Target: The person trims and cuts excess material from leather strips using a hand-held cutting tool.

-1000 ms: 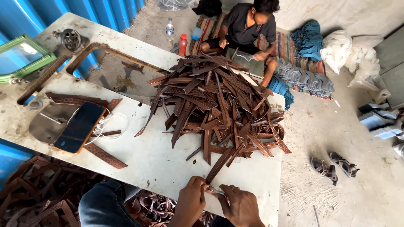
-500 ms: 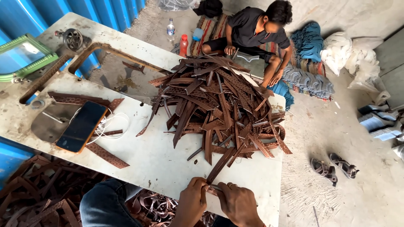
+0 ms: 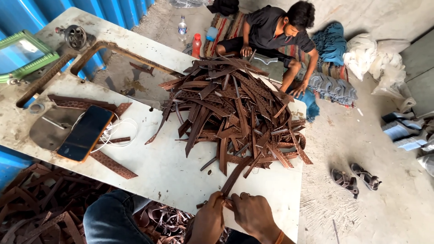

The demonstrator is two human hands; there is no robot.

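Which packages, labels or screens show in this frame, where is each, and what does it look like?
Phone: on the white table's left side, flat dark rectangle, orange edge, screen off.
Clear bottle: on the floor beyond the table, upright, pale label band.
Red bottle: beside it, upright, small, light cap.
Hands: left hand and right hand grip a brown strap, no label.

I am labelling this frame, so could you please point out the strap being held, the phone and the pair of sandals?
brown strap [image 3: 235, 176], head view, on its middle stretch above the hands.
phone [image 3: 86, 133], head view, centre of its dark screen.
sandals [image 3: 355, 178], head view, between the two sandals, on the left one's inner edge.
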